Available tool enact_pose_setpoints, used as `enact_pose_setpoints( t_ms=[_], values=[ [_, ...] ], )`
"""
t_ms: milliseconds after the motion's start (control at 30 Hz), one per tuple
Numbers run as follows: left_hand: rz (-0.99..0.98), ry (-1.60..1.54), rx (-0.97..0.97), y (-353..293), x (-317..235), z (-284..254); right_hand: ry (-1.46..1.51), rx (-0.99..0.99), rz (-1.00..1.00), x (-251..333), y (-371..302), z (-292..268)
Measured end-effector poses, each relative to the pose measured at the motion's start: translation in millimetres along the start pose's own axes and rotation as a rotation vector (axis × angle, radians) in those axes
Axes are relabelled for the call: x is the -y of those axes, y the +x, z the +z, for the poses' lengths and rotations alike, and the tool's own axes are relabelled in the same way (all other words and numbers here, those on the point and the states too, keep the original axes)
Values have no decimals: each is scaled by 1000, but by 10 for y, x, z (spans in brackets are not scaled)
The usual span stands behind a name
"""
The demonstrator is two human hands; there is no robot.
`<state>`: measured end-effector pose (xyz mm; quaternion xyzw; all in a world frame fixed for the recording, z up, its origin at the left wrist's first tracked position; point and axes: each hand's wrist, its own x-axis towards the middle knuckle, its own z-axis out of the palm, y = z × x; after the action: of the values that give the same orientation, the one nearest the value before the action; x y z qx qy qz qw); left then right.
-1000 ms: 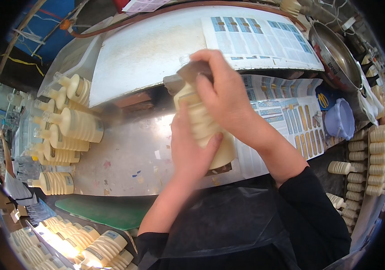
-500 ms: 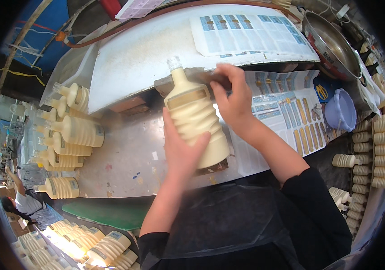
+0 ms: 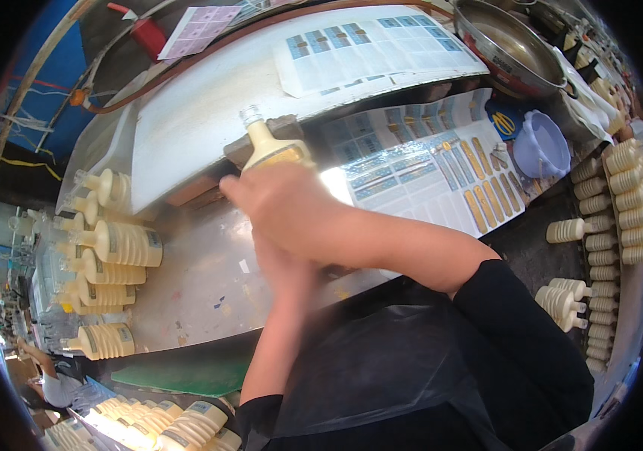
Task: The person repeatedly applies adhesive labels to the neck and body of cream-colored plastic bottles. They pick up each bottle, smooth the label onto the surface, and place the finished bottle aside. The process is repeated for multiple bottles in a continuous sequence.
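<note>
Two hands on one cream ribbed bottle (image 3: 267, 146) above the tabletop (image 3: 194, 278): right hand (image 3: 291, 210) wraps its body from above, left hand (image 3: 285, 267) is under it, grip mostly hidden. Sticker sheets (image 3: 427, 177) lie just right of the bottle, finished bottles (image 3: 115, 259) well left. Best keep the bottle steady, press the label flat along the ribs.

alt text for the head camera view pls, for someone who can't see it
Seen from above, a person's right hand covers a cream ribbed bottle over a metal worktable, with the left hand just beneath it. Sticker sheets lie to the right, more cream bottles lie at the left, and a metal bowl sits at the far right.
</note>
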<state>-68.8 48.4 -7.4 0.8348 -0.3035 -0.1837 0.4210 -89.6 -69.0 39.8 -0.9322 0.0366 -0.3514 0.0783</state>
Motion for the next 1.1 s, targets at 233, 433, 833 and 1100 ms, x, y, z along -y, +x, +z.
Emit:
enact_pose_setpoints(
  t_ms=[233,433,833,1100],
  values=[
    [17,-267,-123,-117,135,42,205,-221,581,-1014,-646,-379],
    [36,-344,-127,-141,104,76,742,-60,1238,-1460,-1431,-752],
    [39,-367,-144,-173,101,107,74,78,745,-1561,-1474,-443],
    [64,-263,-180,-178,210,141,-84,92,568,-1793,-1179,-253]
  ],
)
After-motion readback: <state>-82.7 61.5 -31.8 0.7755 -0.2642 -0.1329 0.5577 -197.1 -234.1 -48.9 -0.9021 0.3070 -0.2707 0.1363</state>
